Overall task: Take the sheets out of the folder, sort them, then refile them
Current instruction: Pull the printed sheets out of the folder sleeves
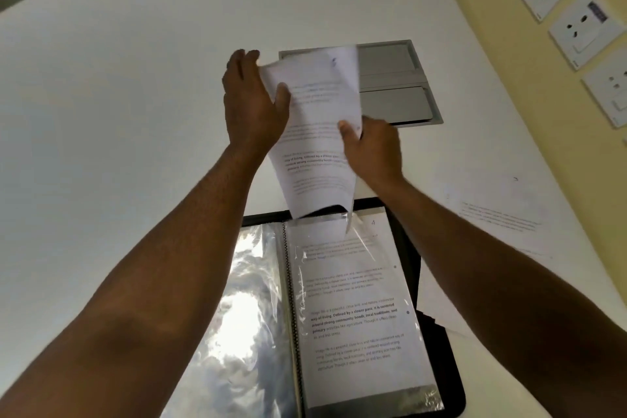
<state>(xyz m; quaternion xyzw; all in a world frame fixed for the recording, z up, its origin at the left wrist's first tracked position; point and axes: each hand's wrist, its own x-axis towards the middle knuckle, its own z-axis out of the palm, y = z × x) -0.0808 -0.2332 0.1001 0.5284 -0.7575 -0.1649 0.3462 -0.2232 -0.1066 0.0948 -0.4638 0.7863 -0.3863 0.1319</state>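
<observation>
Sheet (315,142) being held above the folder (356,316) top edge, long axis running away from the person | left hand (251,105) gripping its far-left edge | right hand (369,149) pinching its right edge, nearer the folder | folder lying open on the table (135,78), another sheet still sleeved.

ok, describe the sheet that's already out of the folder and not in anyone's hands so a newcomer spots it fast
Start at the open black folder near the table's front edge. Go right, toward the yellow wall: a loose sheet lies flat on the tabletop. Unlike the sleeved page and the held sheets, it is bare and untouched.
</observation>
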